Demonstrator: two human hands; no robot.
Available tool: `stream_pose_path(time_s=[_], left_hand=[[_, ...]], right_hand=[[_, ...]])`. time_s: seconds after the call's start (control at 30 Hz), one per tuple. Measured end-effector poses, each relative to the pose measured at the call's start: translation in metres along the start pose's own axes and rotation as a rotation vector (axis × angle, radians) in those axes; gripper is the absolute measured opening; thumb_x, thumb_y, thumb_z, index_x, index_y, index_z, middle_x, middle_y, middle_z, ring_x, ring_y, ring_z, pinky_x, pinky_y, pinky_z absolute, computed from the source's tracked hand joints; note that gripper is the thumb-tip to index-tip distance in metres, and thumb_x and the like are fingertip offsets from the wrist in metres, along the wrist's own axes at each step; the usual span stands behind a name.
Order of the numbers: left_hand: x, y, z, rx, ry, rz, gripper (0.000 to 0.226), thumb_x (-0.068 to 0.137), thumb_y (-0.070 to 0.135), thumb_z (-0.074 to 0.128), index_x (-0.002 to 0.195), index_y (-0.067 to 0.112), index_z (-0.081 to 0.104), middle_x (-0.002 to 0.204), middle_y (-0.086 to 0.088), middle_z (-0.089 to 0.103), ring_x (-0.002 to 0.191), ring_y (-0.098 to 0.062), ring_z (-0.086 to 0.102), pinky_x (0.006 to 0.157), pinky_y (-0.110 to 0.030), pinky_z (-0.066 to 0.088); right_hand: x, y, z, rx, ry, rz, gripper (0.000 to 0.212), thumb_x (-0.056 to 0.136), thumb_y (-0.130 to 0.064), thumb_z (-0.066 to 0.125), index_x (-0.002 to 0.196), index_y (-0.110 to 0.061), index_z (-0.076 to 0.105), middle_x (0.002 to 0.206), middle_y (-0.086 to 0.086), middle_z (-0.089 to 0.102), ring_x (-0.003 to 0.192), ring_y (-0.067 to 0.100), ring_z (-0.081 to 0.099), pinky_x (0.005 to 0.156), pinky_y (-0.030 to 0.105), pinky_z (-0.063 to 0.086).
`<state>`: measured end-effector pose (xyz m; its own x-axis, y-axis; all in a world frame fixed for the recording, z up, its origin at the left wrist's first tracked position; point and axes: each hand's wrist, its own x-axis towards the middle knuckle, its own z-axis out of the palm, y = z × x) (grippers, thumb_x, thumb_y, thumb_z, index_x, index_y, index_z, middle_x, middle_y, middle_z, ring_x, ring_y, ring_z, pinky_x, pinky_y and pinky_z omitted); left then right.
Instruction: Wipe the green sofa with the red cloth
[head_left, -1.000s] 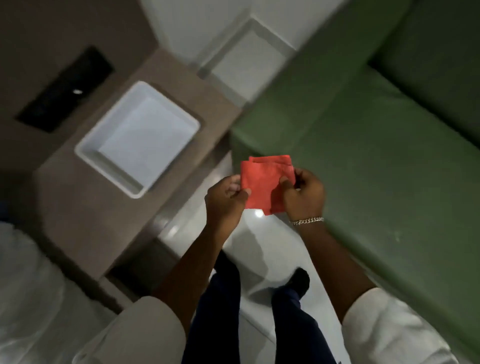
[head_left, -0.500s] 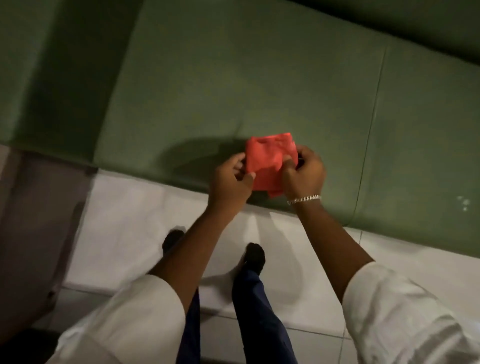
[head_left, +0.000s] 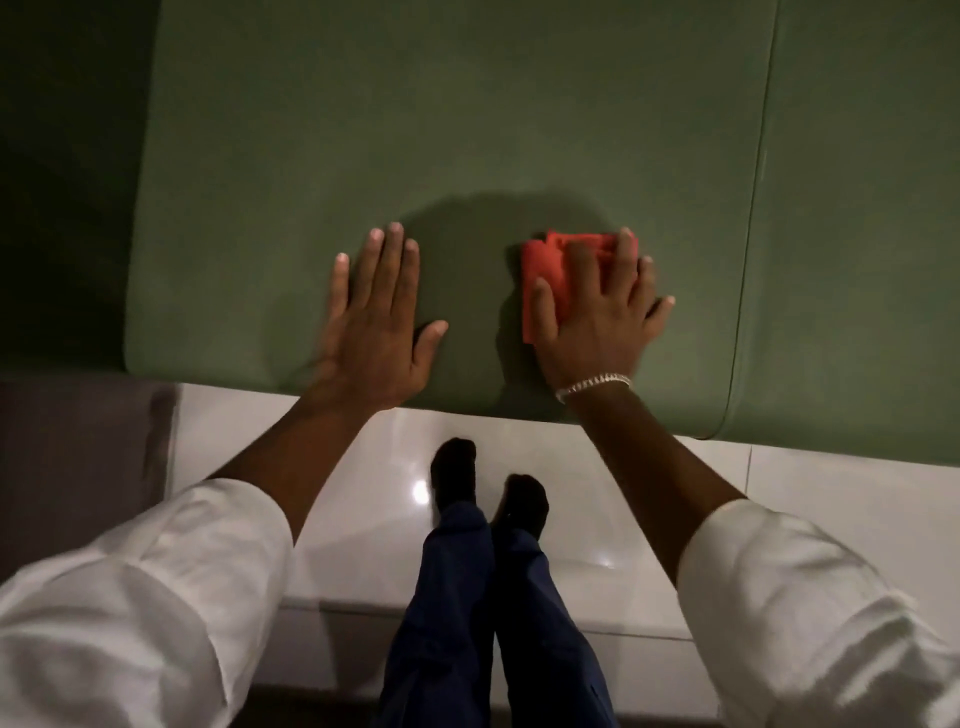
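The green sofa (head_left: 467, 130) fills the upper part of the view, its seat cushion facing me. The folded red cloth (head_left: 550, 270) lies flat on the cushion near its front edge. My right hand (head_left: 602, 312), with a silver bracelet at the wrist, presses on the cloth with fingers spread, covering most of it. My left hand (head_left: 379, 317) rests flat on the cushion to the left of the cloth, fingers apart and holding nothing.
A seam (head_left: 758, 208) divides this cushion from another one on the right. The sofa's darker arm (head_left: 62, 182) stands at the left. Glossy white floor tiles (head_left: 831, 493) run along the sofa front, where my feet stand. A brown surface (head_left: 78, 457) shows at lower left.
Both hands held the cloth in the air before. Now the cloth is pressed on the cushion under my right hand, and my left hand has let go and lies flat on the sofa.
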<state>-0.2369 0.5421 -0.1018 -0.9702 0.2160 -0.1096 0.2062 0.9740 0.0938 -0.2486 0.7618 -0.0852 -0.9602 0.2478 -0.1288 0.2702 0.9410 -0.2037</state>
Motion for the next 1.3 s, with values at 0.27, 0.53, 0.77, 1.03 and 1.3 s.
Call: stream_pose_path(time_s=[0.27,0.53,0.77,1.03,1.3], left_hand=[[0.017,0.000,-0.004,0.016,0.009,-0.018,0.077,0.095,0.047,0.030,0.156,0.004,0.009,0.166,-0.017,0.010,0.155,-0.029,0.007,0.123,-0.056,0.012],[0.044,0.021,-0.006,0.017,-0.043,0.041,0.082,0.096,0.056,0.020,0.155,0.001,0.008,0.166,-0.021,0.006,0.154,-0.035,0.003,0.122,-0.060,0.008],[0.088,0.134,0.002,-0.003,-0.046,0.167,0.084,0.095,0.060,0.019,0.155,0.002,0.008,0.166,-0.020,0.006,0.154,-0.034,0.004,0.122,-0.061,0.009],[0.123,0.283,0.017,-0.004,-0.034,0.289,0.081,0.091,0.047,0.034,0.155,0.003,0.012,0.166,-0.018,0.009,0.155,-0.032,0.005,0.124,-0.058,0.007],[0.154,0.391,0.023,0.033,-0.054,0.362,0.084,0.095,0.057,0.024,0.155,0.001,0.007,0.166,-0.022,0.004,0.154,-0.036,0.001,0.123,-0.059,0.007]], right_hand=[[-0.009,0.033,-0.005,-0.142,-0.063,-0.233,0.058,0.089,-0.061,0.039,0.142,-0.039,0.038,0.162,0.008,0.025,0.146,0.042,0.023,0.110,0.074,0.018],[0.003,0.032,-0.004,-0.138,-0.038,-0.467,0.055,0.092,-0.064,0.032,0.142,-0.042,0.039,0.160,0.006,0.033,0.146,0.040,0.027,0.112,0.070,0.016],[0.076,0.117,-0.036,-0.104,-0.020,-0.156,0.059,0.088,-0.057,0.040,0.144,-0.039,0.036,0.160,0.010,0.027,0.145,0.046,0.023,0.113,0.072,0.013],[0.060,0.288,-0.067,-0.162,0.023,0.042,0.058,0.086,-0.058,0.042,0.142,-0.041,0.038,0.159,0.008,0.030,0.144,0.041,0.027,0.114,0.070,0.015],[0.039,0.391,-0.079,-0.174,0.087,-0.009,0.056,0.089,-0.058,0.038,0.143,-0.041,0.039,0.160,0.009,0.030,0.146,0.038,0.026,0.115,0.067,0.013]])
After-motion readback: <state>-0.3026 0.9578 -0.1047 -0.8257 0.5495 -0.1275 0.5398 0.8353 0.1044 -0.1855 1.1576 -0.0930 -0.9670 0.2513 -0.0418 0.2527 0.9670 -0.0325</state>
